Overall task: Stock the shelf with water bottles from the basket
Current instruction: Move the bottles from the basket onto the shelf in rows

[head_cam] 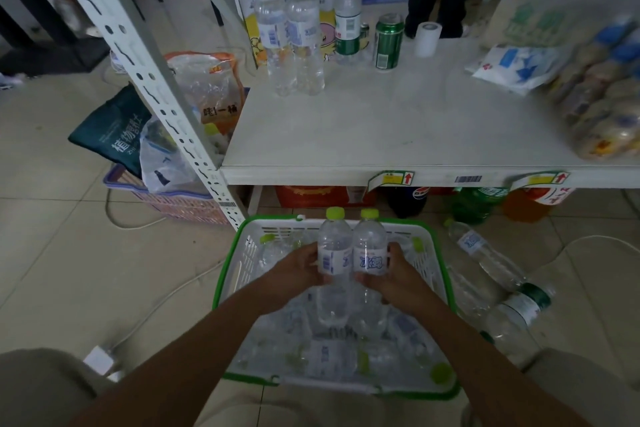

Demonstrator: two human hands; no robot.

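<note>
A white basket with a green rim (227,274) sits on the floor below the shelf, with several clear water bottles lying in it. Above the basket I hold two upright bottles with lime-green caps, side by side. My left hand (298,269) grips the left bottle (333,246) and my right hand (398,274) grips the right bottle (370,248). Two matching water bottles (289,35) stand on the white shelf board (381,128) at its back left.
On the shelf also stand a green-labelled bottle (347,15), a green can (389,42), a white roll (427,39), a blue-white packet (516,68) and bagged goods (606,100) at right. Loose bottles (491,260) lie on the floor right of the basket. A pink crate (173,203) sits left.
</note>
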